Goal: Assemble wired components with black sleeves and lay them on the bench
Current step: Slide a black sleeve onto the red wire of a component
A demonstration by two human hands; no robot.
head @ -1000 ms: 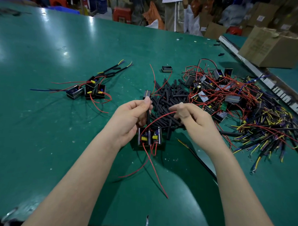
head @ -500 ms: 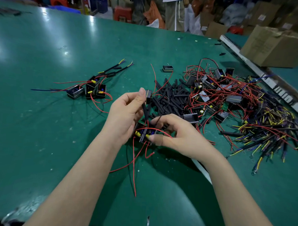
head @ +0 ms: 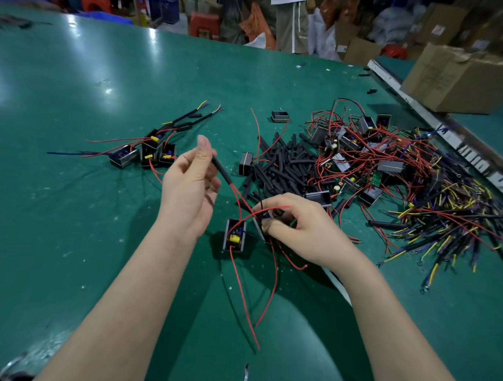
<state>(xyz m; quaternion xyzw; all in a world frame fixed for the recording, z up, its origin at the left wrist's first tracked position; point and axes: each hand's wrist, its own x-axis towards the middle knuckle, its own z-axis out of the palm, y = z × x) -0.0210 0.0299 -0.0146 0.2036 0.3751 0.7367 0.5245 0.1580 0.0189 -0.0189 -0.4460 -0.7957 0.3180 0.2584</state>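
Here the black sleeve (head: 221, 170) is already threaded on a red wire (head: 238, 197) and is held in the air above the green bench (head: 70, 211). Its long axis goes from upper left down to lower right. The left hand (head: 190, 184) pinches the upper end of it, thumb pointing up. The wire leaves the lower end and runs down toward the right hand (head: 295, 224), which grips a small black component (head: 261, 224) with curled fingers, close to the bench. A second component (head: 235, 235) hangs just to the left of it. So the sleeve lies up and left from the right hand, and the left hand is nearer. The finished pieces (head: 148, 152) lie further left; the loose sleeves (head: 286, 166) and unassembled parts (head: 389, 173) lie to the right.
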